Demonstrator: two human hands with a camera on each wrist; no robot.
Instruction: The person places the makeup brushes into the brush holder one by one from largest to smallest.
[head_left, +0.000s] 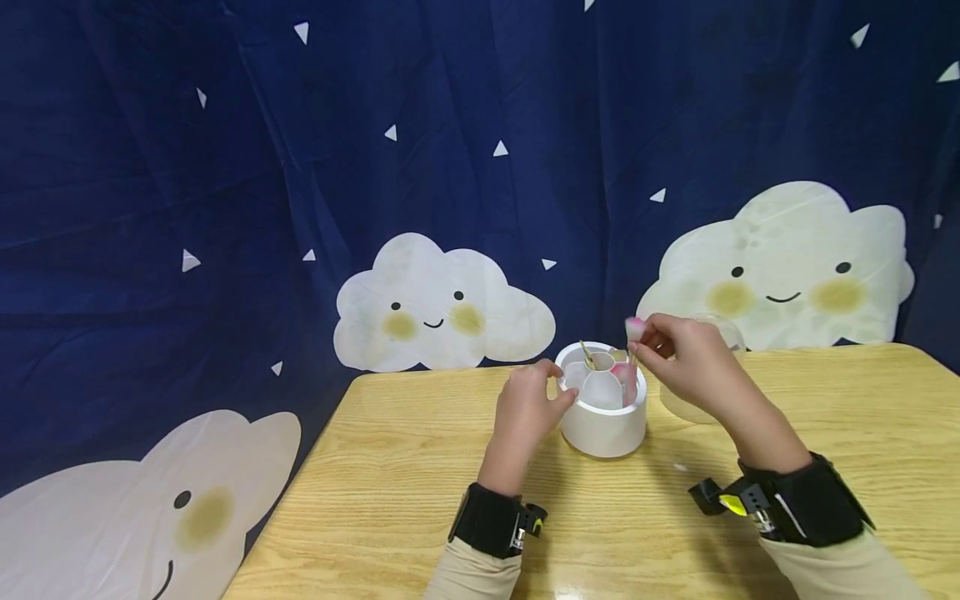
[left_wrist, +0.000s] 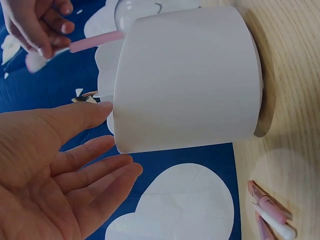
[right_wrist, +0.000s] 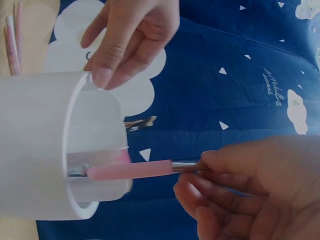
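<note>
While the white holder (head_left: 603, 433) is taken as the landmark, a dark blue cloud-printed cloth (head_left: 465, 83) is hung behind it, and a wood-grained table (head_left: 405, 475) is set beneath it. Round and upright, the holder is divided into compartments. To its right, a clear container (head_left: 680, 406) is partly hidden by the right hand (head_left: 693, 358). At the holder's left rim, the left hand (head_left: 525, 404) is placed with fingers parted and relaxed, the rim being touched by the thumb. Above the holder's right side, a pink-handled brush (right_wrist: 145, 171) is pinched near its bristles between the right thumb and fingertips. Its long axis is held nearly upright, roughly parallel with the holder's wall, bristles uppermost and handle end within the right-hand compartment; whether the bottom is touched cannot be told. The brush is therefore nearest the right hand, the left being separated from it by the holder's opening. From the holder's centre, a thin stick (head_left: 587, 354) is seen projecting.
</note>
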